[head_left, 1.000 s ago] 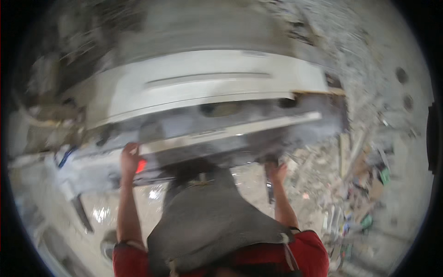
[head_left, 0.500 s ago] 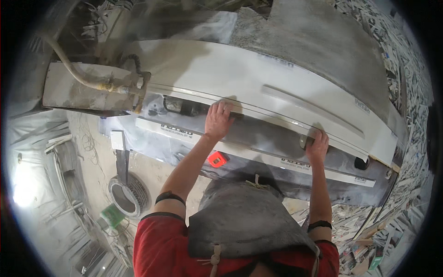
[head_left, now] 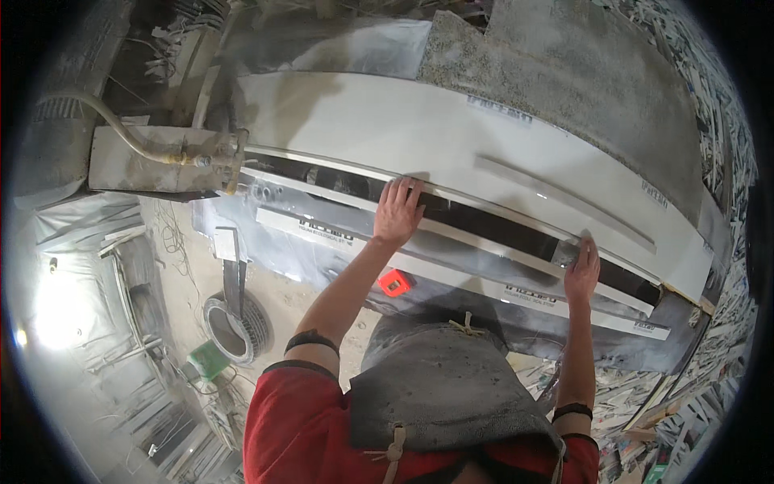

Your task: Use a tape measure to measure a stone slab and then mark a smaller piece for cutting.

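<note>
A large white slab (head_left: pixel 339 113) lies across the worktop. A long narrow white strip (head_left: pixel 484 244) runs along its near edge, with a dark gap (head_left: pixel 500 234) between them. My left hand (head_left: pixel 397 214) is closed over the strip left of centre, its fingers reaching over the gap to the slab's edge. Farther right, my right hand (head_left: pixel 581 273) grips the strip near its right end, with fingers pointing away from me. The undersides of both grips are hidden. Nearer to me lies another white strip (head_left: pixel 443 270) with dark printing, and beside it a red tape measure (head_left: pixel 395 282).
A loose thin strip (head_left: pixel 564 203) lies on the slab. At the left stand a machine head (head_left: pixel 165 165) and its hose (head_left: pixel 113 117). A rough grey slab (head_left: pixel 564 89) lies behind. Scrap strips (head_left: pixel 730 129) are heaped at the right; a tyre-like ring (head_left: pixel 255 331) sits on the floor.
A strip that was up against the slab's near edge now sits apart from it, nearer me, with a long dark gap showing. My hands keep nearly the same places; the view has shifted slightly.
</note>
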Motion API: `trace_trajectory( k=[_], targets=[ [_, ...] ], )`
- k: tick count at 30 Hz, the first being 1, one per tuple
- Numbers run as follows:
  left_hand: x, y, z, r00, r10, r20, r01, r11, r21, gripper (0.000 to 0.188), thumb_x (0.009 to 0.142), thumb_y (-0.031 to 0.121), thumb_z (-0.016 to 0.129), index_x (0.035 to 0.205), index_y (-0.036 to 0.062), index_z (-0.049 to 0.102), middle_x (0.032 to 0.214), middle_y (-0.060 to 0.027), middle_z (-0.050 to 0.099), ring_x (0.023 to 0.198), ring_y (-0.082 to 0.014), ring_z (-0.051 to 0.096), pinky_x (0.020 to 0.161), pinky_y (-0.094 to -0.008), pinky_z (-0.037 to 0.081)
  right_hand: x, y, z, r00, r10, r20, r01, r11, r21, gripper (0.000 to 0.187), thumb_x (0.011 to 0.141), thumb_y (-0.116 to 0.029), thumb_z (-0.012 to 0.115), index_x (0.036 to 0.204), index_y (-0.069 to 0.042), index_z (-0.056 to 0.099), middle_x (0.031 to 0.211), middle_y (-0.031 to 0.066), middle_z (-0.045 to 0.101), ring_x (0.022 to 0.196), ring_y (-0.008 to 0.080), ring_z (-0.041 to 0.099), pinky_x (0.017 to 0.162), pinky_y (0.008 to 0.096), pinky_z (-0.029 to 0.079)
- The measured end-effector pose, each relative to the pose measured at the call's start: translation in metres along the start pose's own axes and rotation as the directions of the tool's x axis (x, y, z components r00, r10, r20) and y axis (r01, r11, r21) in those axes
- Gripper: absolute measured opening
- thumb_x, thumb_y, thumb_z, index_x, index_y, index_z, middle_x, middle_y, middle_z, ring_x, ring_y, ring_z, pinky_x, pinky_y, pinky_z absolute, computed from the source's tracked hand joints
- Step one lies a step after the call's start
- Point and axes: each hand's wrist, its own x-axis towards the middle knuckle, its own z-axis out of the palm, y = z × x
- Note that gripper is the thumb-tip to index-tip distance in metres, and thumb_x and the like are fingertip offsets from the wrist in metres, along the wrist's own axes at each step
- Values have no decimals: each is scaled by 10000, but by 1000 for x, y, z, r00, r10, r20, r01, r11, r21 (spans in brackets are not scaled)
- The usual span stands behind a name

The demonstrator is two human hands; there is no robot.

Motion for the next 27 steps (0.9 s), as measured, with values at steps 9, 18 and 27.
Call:
trace_trajectory(
  k=[9,18,27],
  targets=[
    [-9,-5,-2,999,39,0,-39,998,41,520,853,200,661,1331,73,500,1283,-188,508,1290,-350,446,1104,-469,356,-12,20,12,998,-38,47,41,997,-61,485,830,-11,605,1303,-34,498,1310,200,501,1206,395,507,1005,499,433],
    [6,-19,0,999,36,-14,-36,999,0,356,831,200,693,1150,90,577,1114,-115,560,1081,-316,549,942,-445,450,-9,21,15,990,78,121,-66,993,-97,461,853,-93,648,1286,-65,492,1264,174,531,1181,395,512,973,499,436],
    [0,-37,9,966,252,53,-255,966,44,166,846,188,613,966,74,598,1058,-94,553,1015,-279,558,855,-415,473,-3,30,7,992,-94,85,108,980,-167,308,851,-148,665,1133,-88,555,1207,131,558,1166,348,513,942,484,444]
  ],
)
